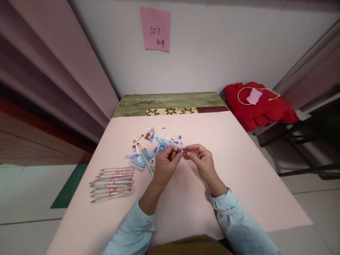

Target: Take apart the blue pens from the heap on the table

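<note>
My left hand point(164, 166) is closed around a short orange-brown pen part point(174, 153), which sticks up between thumb and fingers. Close beside it, the thumb and fingertips of my right hand point(204, 163) pinch a small brown piece point(185, 151), too small to make out exactly. The two hands' fingertips nearly meet. Just beyond and left of them lie loose blue pen barrels point(132, 156), white refills point(166, 137) with dark tips, turquoise bits point(147, 154) and brown pieces point(147, 136). Part of this pile is hidden behind my left hand.
Several assembled pens point(113, 184) lie side by side at the left of the pink-covered table point(252, 198). A patterned green cloth point(170, 100) shows at the far edge. On the right, a red cushion point(255, 109) carries a white cable. A pink note point(155, 28) hangs on the wall.
</note>
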Action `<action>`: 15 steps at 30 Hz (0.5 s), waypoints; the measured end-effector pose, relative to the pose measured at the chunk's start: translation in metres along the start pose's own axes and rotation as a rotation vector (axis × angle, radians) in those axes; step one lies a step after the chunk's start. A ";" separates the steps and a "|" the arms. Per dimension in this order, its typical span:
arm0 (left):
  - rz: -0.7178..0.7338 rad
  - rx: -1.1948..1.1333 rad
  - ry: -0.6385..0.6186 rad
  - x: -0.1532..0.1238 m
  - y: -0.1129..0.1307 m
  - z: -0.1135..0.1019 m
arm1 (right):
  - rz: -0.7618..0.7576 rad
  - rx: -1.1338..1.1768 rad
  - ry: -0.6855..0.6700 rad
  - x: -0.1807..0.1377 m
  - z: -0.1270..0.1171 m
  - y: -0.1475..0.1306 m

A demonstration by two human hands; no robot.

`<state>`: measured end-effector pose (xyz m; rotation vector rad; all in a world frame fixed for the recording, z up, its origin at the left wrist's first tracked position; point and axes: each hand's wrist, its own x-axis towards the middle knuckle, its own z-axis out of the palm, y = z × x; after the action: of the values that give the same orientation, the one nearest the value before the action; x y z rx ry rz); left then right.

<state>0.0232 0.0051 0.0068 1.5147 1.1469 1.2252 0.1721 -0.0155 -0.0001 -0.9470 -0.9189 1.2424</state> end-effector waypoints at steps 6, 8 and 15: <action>-0.056 -0.068 0.013 0.000 0.002 -0.001 | 0.005 0.020 0.025 0.001 -0.001 0.001; -0.070 -0.041 0.001 0.001 0.003 -0.002 | -0.005 0.004 0.055 0.002 -0.002 0.002; 0.117 0.596 -0.225 -0.004 0.000 0.001 | 0.011 -0.025 0.246 0.007 -0.006 0.007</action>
<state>0.0234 0.0016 0.0057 2.1245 1.3522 0.7839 0.1763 -0.0088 -0.0086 -1.0990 -0.7373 1.0966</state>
